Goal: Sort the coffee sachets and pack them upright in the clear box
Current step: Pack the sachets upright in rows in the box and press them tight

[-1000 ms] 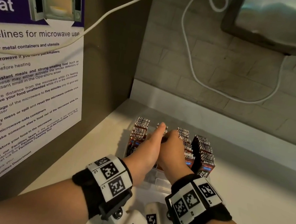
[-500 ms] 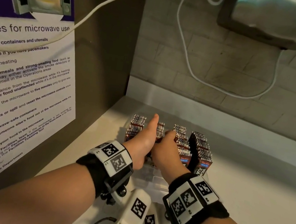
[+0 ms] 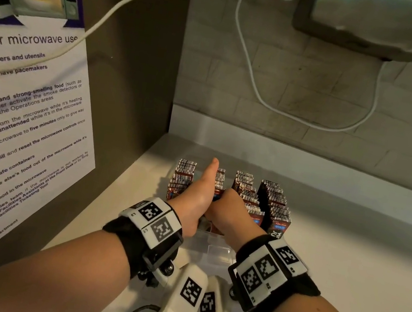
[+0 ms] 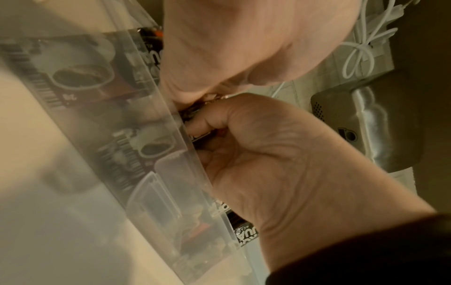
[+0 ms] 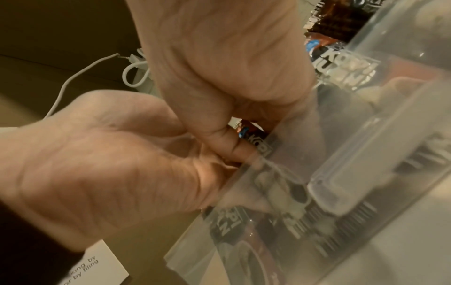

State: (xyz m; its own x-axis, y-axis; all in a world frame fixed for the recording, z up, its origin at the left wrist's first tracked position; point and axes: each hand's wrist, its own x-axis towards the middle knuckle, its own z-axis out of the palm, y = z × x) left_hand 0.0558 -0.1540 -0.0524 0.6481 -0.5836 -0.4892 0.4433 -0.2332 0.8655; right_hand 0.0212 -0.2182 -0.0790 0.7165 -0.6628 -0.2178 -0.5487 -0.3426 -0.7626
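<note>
Little change over the last second: both hands stay down in the clear box (image 3: 219, 253) at its near end, between the left-hand rows of coffee sachets (image 3: 273, 207). The head view has only come in closer. Left hand (image 3: 193, 202) keeps its thumb stuck out forward along the gap between the first and second rows. In the wrist views its fingers curl onto a small bunch of sachets (image 5: 258, 143) just inside the clear wall, so that grip is closed on them. Right hand (image 3: 230, 208) is still knuckled over, touching the left. Its grip looks closed on the same bunch, though its fingertips are mostly hidden behind the wall. The rest of the sachets stand upright in four rows in the box, which sits on the white table (image 3: 345, 258) in the corner. My read: the hands are seating or squaring up this bunch in the second row, not fetching. Packing looks nearly done, with the near end of that row still to fill.
</note>
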